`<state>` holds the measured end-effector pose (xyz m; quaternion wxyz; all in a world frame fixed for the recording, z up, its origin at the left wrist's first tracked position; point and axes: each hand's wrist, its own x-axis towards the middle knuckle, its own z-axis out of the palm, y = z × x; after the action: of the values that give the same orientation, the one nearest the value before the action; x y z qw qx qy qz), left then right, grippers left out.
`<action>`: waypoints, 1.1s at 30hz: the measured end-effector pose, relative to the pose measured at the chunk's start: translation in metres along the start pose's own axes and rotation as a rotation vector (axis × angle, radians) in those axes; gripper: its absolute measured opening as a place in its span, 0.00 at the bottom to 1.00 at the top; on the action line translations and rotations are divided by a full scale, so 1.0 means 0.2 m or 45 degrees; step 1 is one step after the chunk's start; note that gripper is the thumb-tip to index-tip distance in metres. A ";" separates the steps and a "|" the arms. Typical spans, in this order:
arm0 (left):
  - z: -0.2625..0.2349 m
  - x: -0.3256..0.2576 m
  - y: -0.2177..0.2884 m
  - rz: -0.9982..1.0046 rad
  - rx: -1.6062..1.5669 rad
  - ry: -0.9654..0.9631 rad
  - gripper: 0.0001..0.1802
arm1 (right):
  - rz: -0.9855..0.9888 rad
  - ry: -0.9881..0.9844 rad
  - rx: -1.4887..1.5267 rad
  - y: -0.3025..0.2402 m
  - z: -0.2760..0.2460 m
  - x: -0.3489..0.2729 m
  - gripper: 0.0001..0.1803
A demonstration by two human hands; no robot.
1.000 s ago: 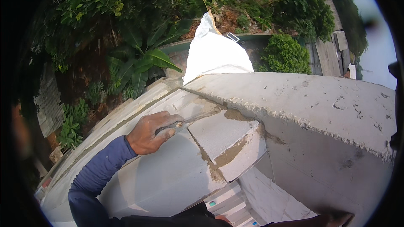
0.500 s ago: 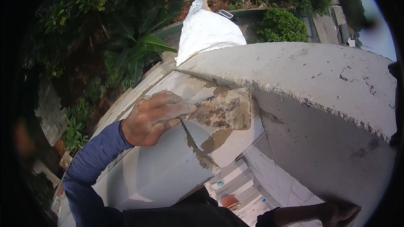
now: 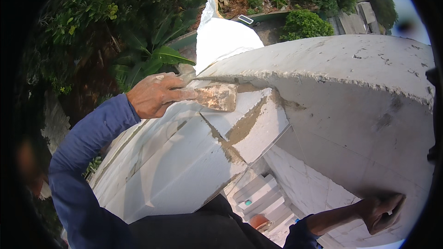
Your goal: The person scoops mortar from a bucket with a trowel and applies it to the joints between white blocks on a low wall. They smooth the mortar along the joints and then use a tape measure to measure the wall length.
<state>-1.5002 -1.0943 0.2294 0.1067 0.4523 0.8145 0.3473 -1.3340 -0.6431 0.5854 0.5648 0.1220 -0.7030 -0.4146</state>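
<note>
My left hand (image 3: 156, 96) is closed round the handle of a putty knife (image 3: 217, 97), whose broad flat blade is caked with mortar. The blade lies against the pale block wall top (image 3: 184, 152), close under the rough edge of a grey wall slab (image 3: 360, 60). Brown-grey mortar (image 3: 249, 122) fills a diagonal joint and smears the block beside the blade. At the lower right, my right hand (image 3: 384, 213) leans on the grey slab's face, thumb and fingers apart, holding nothing that I can see.
A white sheet or sack (image 3: 226, 39) hangs beyond the slab's far end. A taut thin string (image 3: 299, 139) crosses near the block corner. Far below lie pale steps (image 3: 263, 193) and an orange-brown round container (image 3: 259, 222). Trees and bushes (image 3: 106, 14) grow below on the left.
My left hand has drawn the putty knife left and away from me, off the mortared joint to the slab's edge. My right hand has shifted slightly up the slab's face.
</note>
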 end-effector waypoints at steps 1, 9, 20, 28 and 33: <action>-0.02 -0.04 -0.03 -0.028 0.060 -0.012 0.32 | 0.005 0.005 0.016 0.01 0.01 0.00 0.11; -0.11 0.00 0.27 -0.008 -0.426 0.705 0.29 | 0.207 0.148 0.108 -0.10 0.05 0.04 0.08; -0.08 0.14 0.24 0.518 0.081 0.121 0.55 | 0.163 0.089 0.129 -0.12 0.05 0.05 0.07; -0.21 0.00 0.03 0.372 0.217 -0.134 0.56 | 0.127 0.090 0.192 -0.07 0.06 0.02 0.08; -0.31 -0.14 0.09 0.162 0.227 0.430 0.30 | 0.155 0.082 0.243 -0.06 0.05 0.00 0.11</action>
<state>-1.5028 -1.1411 0.2833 -0.0941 0.4459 0.8180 0.3508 -1.3465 -0.6465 0.5756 0.5971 0.1457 -0.7268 -0.3066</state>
